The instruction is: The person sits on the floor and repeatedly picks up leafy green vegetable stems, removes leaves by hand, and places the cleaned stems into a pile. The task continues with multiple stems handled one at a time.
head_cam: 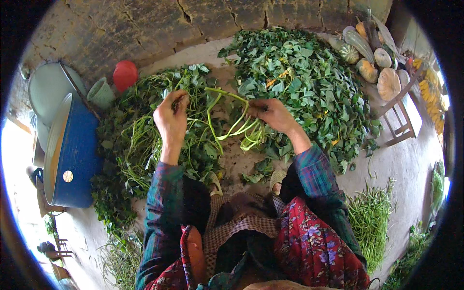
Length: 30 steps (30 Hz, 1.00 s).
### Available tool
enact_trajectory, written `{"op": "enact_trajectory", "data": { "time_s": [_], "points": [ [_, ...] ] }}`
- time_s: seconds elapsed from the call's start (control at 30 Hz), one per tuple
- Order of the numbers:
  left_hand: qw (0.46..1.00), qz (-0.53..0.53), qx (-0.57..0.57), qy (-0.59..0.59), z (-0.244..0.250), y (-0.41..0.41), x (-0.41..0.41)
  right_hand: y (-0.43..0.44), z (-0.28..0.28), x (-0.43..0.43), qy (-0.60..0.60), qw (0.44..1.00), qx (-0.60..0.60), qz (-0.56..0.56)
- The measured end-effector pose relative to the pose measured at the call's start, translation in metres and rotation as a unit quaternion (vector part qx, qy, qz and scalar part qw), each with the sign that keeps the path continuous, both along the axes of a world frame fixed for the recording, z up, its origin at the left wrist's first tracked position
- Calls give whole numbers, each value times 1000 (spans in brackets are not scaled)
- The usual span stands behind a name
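Note:
Several long green stems hang in loops from my right hand, whose fingers are closed around them. To the left, my left hand is raised with its fingers curled; whether anything is between them cannot be told. Below it spreads a heap of leafy green vines with many bare stems showing. Beyond my right hand lies a large pile of loose green leaves, with a few yellow ones among them.
A blue plastic barrel, a pale green basket and a red round object stand left. Squashes and a wooden stool are at the right. Cut green stems lie lower right. A cracked wall rises ahead.

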<state>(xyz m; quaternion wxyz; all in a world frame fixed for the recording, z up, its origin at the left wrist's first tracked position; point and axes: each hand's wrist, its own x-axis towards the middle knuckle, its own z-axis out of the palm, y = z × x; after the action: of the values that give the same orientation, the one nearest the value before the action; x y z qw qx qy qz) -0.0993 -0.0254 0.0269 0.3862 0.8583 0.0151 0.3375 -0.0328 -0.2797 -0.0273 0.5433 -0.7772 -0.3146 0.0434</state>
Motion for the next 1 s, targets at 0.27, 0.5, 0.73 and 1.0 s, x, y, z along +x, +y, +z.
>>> {"op": "enact_trajectory", "data": {
  "time_s": [0.27, 0.5, 0.73, 1.0],
  "points": [
    [911, -390, -99, 90, -11, -44, 22, 1, 15, 2, 47, 994, -5, 102],
    [973, -231, 17, 16, -32, -48, 39, 16, 14, 12, -42, 999, 11, -17],
    [974, -209, 65, -62, -53, -43, 56, 46, 0, 21, -100, 990, -69, -72],
    [971, -182, 137, 70, -72, -36, 70, 40, -32, 44, -345, 895, -271, -79]
  ]
}}
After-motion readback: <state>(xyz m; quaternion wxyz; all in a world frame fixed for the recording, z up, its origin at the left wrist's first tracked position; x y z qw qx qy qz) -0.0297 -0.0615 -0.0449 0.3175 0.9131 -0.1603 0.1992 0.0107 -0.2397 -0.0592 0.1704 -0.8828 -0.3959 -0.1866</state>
